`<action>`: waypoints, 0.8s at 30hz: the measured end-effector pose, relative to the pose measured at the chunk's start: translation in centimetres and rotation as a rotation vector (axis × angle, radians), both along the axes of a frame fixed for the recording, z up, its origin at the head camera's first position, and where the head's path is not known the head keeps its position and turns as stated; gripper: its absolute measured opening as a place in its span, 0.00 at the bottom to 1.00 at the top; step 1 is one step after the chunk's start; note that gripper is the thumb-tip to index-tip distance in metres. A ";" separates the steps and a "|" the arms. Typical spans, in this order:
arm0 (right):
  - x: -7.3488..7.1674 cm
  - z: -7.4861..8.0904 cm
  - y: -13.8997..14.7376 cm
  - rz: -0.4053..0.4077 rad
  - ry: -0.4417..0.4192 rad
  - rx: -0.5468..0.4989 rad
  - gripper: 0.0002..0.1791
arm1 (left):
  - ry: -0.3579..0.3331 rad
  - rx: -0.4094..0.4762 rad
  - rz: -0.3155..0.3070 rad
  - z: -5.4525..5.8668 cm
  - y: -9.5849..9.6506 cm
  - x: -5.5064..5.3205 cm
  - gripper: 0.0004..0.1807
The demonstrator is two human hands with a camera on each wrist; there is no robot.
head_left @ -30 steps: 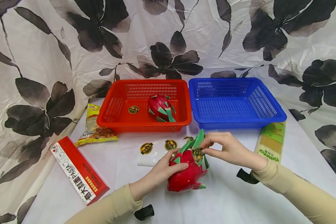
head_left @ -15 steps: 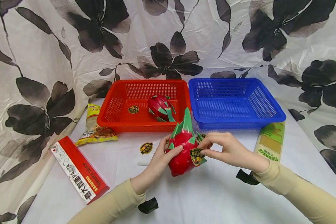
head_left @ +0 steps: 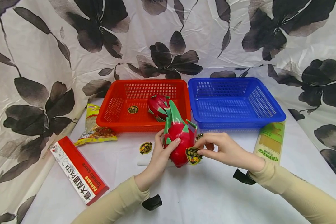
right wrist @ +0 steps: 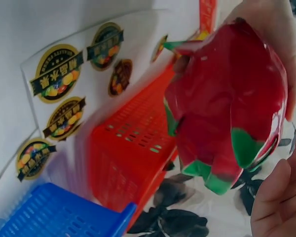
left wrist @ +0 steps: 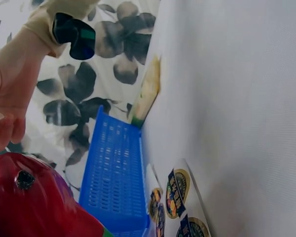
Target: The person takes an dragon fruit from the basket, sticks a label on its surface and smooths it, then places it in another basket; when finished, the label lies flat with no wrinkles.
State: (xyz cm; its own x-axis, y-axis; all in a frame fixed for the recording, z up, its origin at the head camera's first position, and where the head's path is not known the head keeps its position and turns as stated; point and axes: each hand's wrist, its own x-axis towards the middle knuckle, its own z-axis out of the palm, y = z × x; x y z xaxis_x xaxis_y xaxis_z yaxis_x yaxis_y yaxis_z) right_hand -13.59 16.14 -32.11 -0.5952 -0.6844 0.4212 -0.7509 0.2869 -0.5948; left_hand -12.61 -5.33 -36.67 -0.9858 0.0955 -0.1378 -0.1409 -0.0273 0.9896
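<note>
A red dragon fruit with green scales is gripped in my left hand, held up above the table, its long leaf tip pointing away. My right hand pinches a black-and-gold fruit sticker between thumb and fingers, close over the fruit's right side. In the right wrist view the dragon fruit fills much of the picture, with the right fingers at the lower right edge. A white sheet of similar stickers lies beneath, mostly hidden by the fruit in the head view.
A red basket at the back holds a second dragon fruit and one sticker. Beside it stands a blue basket. A pasta box and a yellow food bag lie left, a green noodle pack right.
My left hand has tilted the dragon fruit and moved it up and leftward, leaf tip now over the red basket. The right hand, still pinching the sticker, has shifted slightly left.
</note>
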 end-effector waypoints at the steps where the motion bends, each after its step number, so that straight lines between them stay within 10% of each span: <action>1: 0.0 0.0 -0.1 -0.004 -0.004 0.005 0.11 | 0.005 0.006 0.007 0.0 0.0 0.0 0.40; 24: -0.2 0.0 -1.4 -0.138 -0.028 0.047 0.09 | -0.020 0.186 0.090 -0.5 1.0 0.2 0.36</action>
State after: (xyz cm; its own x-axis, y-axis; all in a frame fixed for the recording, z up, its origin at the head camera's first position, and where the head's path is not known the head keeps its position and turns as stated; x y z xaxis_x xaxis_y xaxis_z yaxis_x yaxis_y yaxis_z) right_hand -13.80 14.76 -32.11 -0.6962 -0.6136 0.3725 -0.6857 0.4148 -0.5981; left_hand -12.41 -4.33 -37.14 -0.9888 0.0326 -0.1454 -0.1490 -0.2228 0.9634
